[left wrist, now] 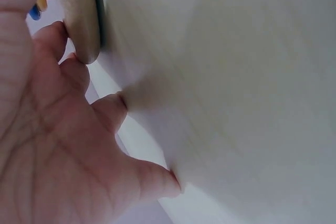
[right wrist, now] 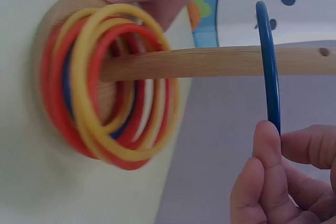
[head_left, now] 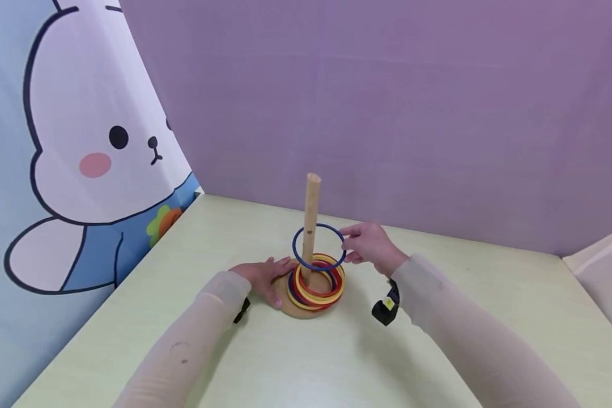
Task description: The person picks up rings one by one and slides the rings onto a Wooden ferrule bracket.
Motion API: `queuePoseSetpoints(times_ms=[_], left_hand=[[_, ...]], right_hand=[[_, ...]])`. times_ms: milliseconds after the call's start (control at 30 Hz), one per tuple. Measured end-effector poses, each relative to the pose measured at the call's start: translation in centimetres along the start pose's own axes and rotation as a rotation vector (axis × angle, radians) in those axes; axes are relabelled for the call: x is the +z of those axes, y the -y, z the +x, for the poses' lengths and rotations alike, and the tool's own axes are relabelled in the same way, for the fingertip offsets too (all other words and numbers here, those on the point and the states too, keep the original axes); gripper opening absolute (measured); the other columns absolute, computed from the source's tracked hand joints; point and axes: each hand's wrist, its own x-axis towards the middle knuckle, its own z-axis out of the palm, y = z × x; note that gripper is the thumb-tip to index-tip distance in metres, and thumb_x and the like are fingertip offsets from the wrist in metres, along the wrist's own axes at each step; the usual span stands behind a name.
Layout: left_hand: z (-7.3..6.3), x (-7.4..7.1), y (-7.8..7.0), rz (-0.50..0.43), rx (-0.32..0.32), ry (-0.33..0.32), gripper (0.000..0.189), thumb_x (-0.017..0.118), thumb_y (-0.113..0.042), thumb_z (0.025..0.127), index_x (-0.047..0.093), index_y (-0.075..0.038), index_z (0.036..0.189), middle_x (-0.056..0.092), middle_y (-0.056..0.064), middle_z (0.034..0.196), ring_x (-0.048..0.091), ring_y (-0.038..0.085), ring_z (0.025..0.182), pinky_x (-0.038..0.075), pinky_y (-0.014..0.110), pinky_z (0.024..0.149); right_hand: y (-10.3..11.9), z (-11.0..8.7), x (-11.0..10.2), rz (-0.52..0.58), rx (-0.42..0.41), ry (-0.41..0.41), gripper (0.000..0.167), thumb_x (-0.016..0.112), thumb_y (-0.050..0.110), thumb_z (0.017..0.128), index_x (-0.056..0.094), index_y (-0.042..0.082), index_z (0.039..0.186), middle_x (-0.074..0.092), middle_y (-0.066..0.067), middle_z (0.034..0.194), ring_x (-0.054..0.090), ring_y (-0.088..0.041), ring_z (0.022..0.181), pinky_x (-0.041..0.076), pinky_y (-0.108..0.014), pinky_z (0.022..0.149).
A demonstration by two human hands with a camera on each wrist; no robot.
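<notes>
A wooden post (head_left: 311, 204) rises from a round wooden base (head_left: 300, 313). Red, yellow and dark blue rings lie stacked loosely around its foot, a yellow ring (right wrist: 80, 77) uppermost in the right wrist view. Between thumb and fingertips, my right hand (head_left: 369, 245) pinches the right side of a blue ring (right wrist: 269, 77). That ring encircles the post partway up, above the stack. My left hand (head_left: 262, 277) rests against the base's left edge, fingers spread and thumb toward the front. In the left wrist view, its fingertips touch the base's rim (left wrist: 84, 30).
The pale tabletop (head_left: 296, 362) ends at a purple cloth backdrop (head_left: 413, 124). On the left hangs a cloth printed with a white cartoon animal (head_left: 92, 102). A white panel (head_left: 604, 272) borders the right side. A black wrist device (head_left: 386, 306) sits under the right wrist.
</notes>
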Motion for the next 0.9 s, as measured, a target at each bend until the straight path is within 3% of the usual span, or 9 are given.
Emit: queuePoseSetpoints(times_ms=[200,367,900], left_hand=[[-0.2,0.0,-0.1,0.006,0.022,-0.003,0.098,0.08,-0.035,0.076,0.02,-0.032,0.154,0.009,-0.008,0.16,0.005,0.032,0.146,0.016,0.065,0.108],[-0.2,0.0,-0.2,-0.004,0.023,-0.007,0.1,0.081,-0.034,0.075,0.02,-0.028,0.154,0.01,-0.006,0.16,0.005,0.031,0.146,0.015,0.062,0.109],[0.7,0.2,-0.3,-0.016,0.074,-0.001,0.102,0.082,-0.034,0.074,0.019,-0.031,0.154,0.01,-0.005,0.16,0.006,0.032,0.146,0.016,0.064,0.108]], right_hand=[[-1.9,0.2,0.9,0.024,0.032,0.006,0.038,0.057,0.0,0.092,0.055,-0.007,0.128,0.063,-0.022,0.111,0.065,-0.018,0.062,0.056,-0.032,0.069],[-3.5,0.3,1.8,0.051,0.058,0.01,0.037,0.057,0.0,0.091,0.056,-0.007,0.128,0.063,-0.022,0.114,0.063,-0.015,0.058,0.056,-0.036,0.073],[-6.9,0.4,2.9,0.099,0.084,-0.038,0.032,0.06,-0.002,0.087,0.061,-0.009,0.118,0.069,-0.016,0.089,0.058,-0.01,0.051,0.056,-0.031,0.062]])
